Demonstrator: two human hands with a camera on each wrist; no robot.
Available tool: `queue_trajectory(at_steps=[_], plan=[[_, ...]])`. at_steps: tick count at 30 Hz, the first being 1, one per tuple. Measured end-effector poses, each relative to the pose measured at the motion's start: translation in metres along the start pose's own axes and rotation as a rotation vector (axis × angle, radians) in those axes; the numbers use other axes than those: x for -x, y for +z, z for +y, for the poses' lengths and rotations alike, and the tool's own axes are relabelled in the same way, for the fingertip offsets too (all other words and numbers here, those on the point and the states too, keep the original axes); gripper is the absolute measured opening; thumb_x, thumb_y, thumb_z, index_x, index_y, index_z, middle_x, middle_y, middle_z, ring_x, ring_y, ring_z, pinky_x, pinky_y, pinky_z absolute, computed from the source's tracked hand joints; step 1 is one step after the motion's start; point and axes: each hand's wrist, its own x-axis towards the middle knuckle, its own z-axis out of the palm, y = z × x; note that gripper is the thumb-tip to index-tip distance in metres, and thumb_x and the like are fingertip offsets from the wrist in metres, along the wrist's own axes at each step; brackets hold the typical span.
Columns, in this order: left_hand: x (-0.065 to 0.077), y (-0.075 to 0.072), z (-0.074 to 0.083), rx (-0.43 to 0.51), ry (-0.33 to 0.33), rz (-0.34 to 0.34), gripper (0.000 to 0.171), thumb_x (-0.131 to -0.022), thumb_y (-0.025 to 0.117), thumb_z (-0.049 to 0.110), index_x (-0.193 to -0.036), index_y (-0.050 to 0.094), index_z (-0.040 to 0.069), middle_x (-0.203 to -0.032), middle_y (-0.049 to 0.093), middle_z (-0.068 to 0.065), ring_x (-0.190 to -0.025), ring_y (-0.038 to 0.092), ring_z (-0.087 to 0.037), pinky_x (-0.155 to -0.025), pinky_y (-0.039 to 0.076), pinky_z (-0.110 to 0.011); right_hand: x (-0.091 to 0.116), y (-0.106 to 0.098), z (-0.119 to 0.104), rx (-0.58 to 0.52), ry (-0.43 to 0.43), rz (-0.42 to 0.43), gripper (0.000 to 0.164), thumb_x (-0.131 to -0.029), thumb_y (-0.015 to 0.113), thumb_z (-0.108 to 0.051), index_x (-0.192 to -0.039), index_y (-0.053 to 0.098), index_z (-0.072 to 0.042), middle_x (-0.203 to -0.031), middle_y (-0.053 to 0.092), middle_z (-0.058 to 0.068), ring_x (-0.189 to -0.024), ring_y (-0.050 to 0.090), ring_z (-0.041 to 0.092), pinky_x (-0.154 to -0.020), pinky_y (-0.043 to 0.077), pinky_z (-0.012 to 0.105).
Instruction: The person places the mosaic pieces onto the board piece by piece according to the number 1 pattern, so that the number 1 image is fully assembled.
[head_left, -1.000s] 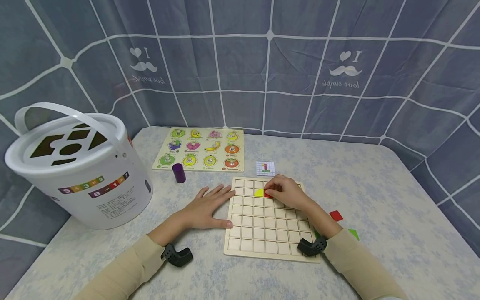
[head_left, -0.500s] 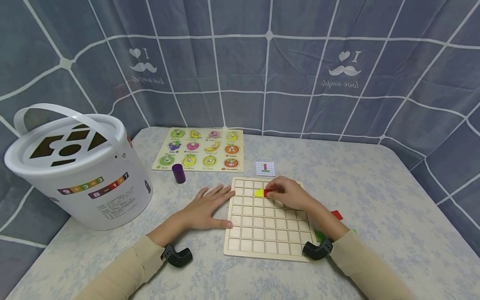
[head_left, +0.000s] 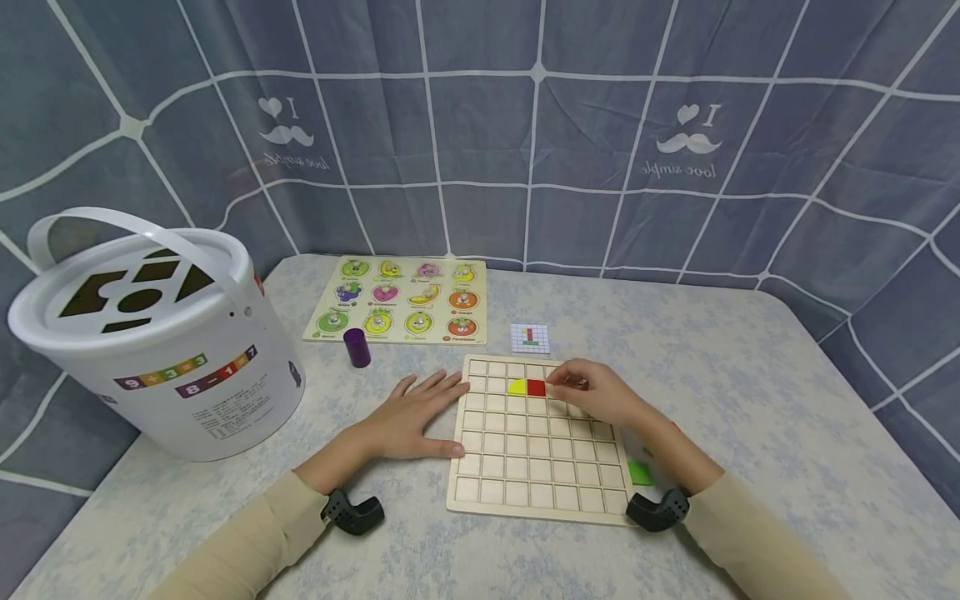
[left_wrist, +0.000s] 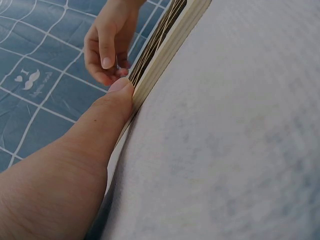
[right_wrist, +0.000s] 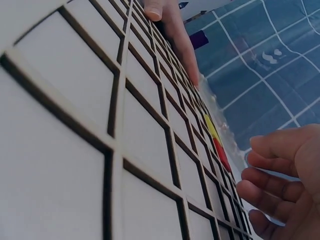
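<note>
A wooden grid board (head_left: 528, 467) lies on the table in the head view. In an upper row a yellow tile (head_left: 517, 386) and a red square tile (head_left: 536, 387) sit side by side. My left hand (head_left: 414, 421) lies spread at the board's left side, its thumb and fingertips touching the edge. My right hand (head_left: 598, 395) hovers over the board just right of the red tile, fingers loosely bent. In the right wrist view nothing shows between the right fingers (right_wrist: 272, 185), apart from the red tile (right_wrist: 220, 155).
Behind the board lies a small pattern card (head_left: 530, 338). A fruit puzzle board (head_left: 401, 304) and a purple cylinder (head_left: 357, 347) are further left, beside a white bucket (head_left: 195, 367). Green tiles (head_left: 640, 473) lie right of the board, partly under my right forearm.
My right hand has let go of the red tile and moved right, uncovering it beside the yellow one. My left hand has stayed still.
</note>
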Motion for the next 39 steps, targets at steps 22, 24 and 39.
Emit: queue_trajectory(at_steps=[22,24,39], plan=[[-0.001,0.001,-0.002,-0.007,0.007,0.002,0.093,-0.084,0.062,0.065,-0.156,0.025,0.017,-0.162,0.018,-0.004,-0.148,0.011,-0.026,-0.114,0.004,-0.058,0.04,-0.035,0.017,0.067,0.061,0.095,0.023,-0.097,0.063,-0.021,-0.112,0.068,-0.004,-0.098,0.067,0.001,-0.09,0.059,0.019,-0.077,0.048,0.036],[0.0,0.0,-0.002,-0.005,0.006,0.0,0.093,-0.084,0.062,0.064,-0.156,0.025,0.017,-0.161,0.018,-0.004,-0.148,0.011,-0.026,-0.114,0.004,-0.058,0.044,-0.039,0.019,0.073,0.061,0.104,0.024,-0.097,0.063,-0.021,-0.113,0.068,-0.003,-0.099,0.067,0.002,-0.09,0.059,0.019,-0.077,0.048,0.036],[-0.001,0.0,-0.002,-0.005,0.008,0.002,0.093,-0.085,0.062,0.064,-0.156,0.026,0.017,-0.161,0.019,-0.004,-0.148,0.01,-0.026,-0.114,0.004,-0.058,0.073,-0.068,0.035,0.019,0.142,0.144,0.032,-0.099,0.059,-0.025,-0.12,0.064,0.0,-0.111,0.066,0.013,-0.09,0.061,0.021,-0.071,0.051,0.031]])
